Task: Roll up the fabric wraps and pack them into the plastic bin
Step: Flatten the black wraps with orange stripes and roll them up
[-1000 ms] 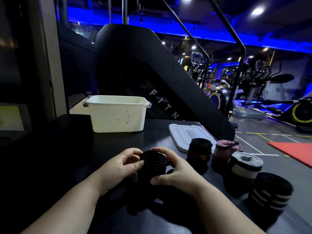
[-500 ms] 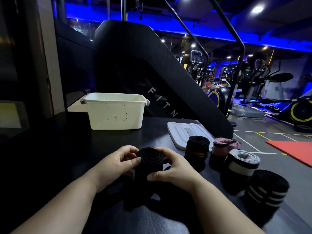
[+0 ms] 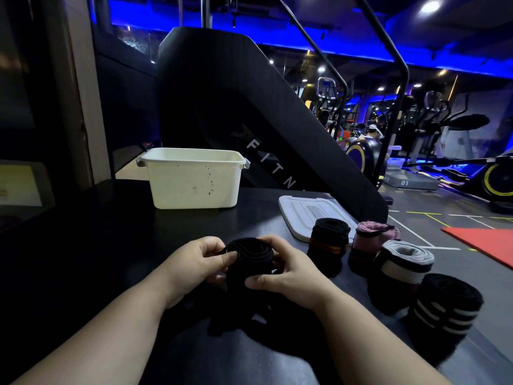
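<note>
Winding continues: left grip (image 3: 194, 262) and right grip (image 3: 288, 270) both clasp the black wrap (image 3: 249, 259) at the near desk (image 3: 97, 245); left thumb has shifted onto its rim, tail still loose, plastic bin (image 3: 194, 182) far behind.

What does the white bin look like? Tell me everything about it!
The bin is creamy white plastic, boxy and a bit narrower at the bottom, with a grey latch at each end. Dark specks mark its front wall. It stands upright on the black table with its top open. Its lid lies flat off to the right. Only the table touches it. Its inside cannot be seen from here.
</note>
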